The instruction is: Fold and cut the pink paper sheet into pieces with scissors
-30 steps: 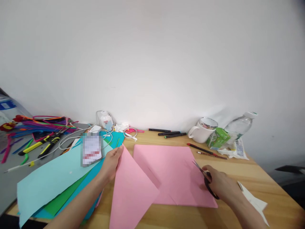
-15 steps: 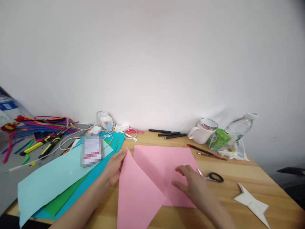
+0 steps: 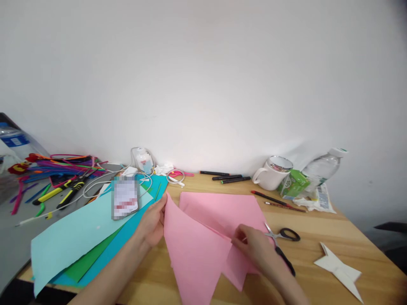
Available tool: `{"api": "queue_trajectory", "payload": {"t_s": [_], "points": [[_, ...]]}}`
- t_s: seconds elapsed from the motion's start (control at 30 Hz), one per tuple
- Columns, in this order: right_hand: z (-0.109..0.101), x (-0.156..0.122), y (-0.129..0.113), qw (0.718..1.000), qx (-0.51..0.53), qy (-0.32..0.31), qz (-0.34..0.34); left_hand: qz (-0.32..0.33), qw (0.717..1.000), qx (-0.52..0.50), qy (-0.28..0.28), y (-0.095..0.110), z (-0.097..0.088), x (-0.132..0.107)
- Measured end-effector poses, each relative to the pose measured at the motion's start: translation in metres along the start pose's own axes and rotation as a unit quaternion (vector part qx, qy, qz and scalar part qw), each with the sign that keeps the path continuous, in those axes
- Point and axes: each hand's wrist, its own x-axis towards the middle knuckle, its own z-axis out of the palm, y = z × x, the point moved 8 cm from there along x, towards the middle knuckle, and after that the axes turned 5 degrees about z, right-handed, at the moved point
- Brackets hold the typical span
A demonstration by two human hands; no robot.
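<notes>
A pink sheet of paper (image 3: 193, 241) is lifted and bent above the table. My left hand (image 3: 152, 220) pinches its upper left corner. My right hand (image 3: 252, 243) is closed on its right edge, thumb and fingers together. Beneath it, more pink paper (image 3: 229, 207) lies flat on the wood. Scissors (image 3: 288, 234) with black handles lie beside my right hand, one handle partly behind my wrist. Further right is a folded white paper shape (image 3: 338, 269) with pointed ends.
Light blue paper (image 3: 79, 241) lies over green and blue sheets at left, with a phone (image 3: 125, 198) on top. Pliers (image 3: 71, 190) and pipe cleaners (image 3: 63, 167) lie beyond. Markers (image 3: 232, 178), a white mug (image 3: 273, 173), a green carton (image 3: 295, 184) and a bottle (image 3: 324, 167) stand or lie along the wall.
My right hand, open and apart from the lifted sheet before, now grips its right edge. The sheet's right part has been raised. My left hand keeps its pinch.
</notes>
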Motion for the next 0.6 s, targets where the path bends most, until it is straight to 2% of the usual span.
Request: {"api": "queue_trajectory", "payload": {"t_s": [0.07, 0.13, 0.23, 0.3, 0.37, 0.4, 0.43, 0.47, 0.53, 0.6], "points": [[-0.024, 0.01, 0.016, 1.0, -0.006, 0.011, 0.024, -0.004, 1.0, -0.014, 0.019, -0.004, -0.003, 0.002], [-0.056, 0.021, 0.042, 0.996, -0.027, 0.053, 0.069, -0.008, 0.999, -0.024, 0.034, -0.008, -0.005, 0.003], [-0.102, 0.028, 0.068, 0.974, -0.099, 0.174, 0.103, -0.016, 0.998, -0.038, 0.055, -0.016, -0.006, 0.003], [-0.115, 0.021, 0.065, 0.961, -0.107, 0.243, 0.079, -0.019, 0.996, -0.047, 0.068, -0.021, -0.006, 0.003], [-0.107, 0.009, 0.05, 0.962, -0.06, 0.264, 0.04, -0.018, 0.995, -0.054, 0.076, -0.025, -0.004, 0.004], [-0.095, 0.002, 0.038, 0.969, 0.058, 0.238, -0.012, -0.017, 0.995, -0.057, 0.079, -0.027, -0.003, 0.005], [-0.078, -0.004, 0.023, 0.969, 0.157, 0.181, -0.058, -0.015, 0.995, -0.06, 0.081, -0.028, -0.002, 0.005], [-0.062, -0.011, 0.01, 0.962, 0.222, 0.134, -0.083, -0.012, 0.995, -0.061, 0.084, -0.028, -0.001, 0.006], [-0.036, -0.027, -0.014, 0.948, 0.281, 0.088, -0.119, -0.005, 0.994, -0.063, 0.089, -0.027, 0.0, 0.007], [-0.018, -0.039, -0.028, 0.938, 0.307, 0.086, -0.137, 0.001, 0.994, -0.063, 0.093, -0.025, 0.0, 0.008]]}}
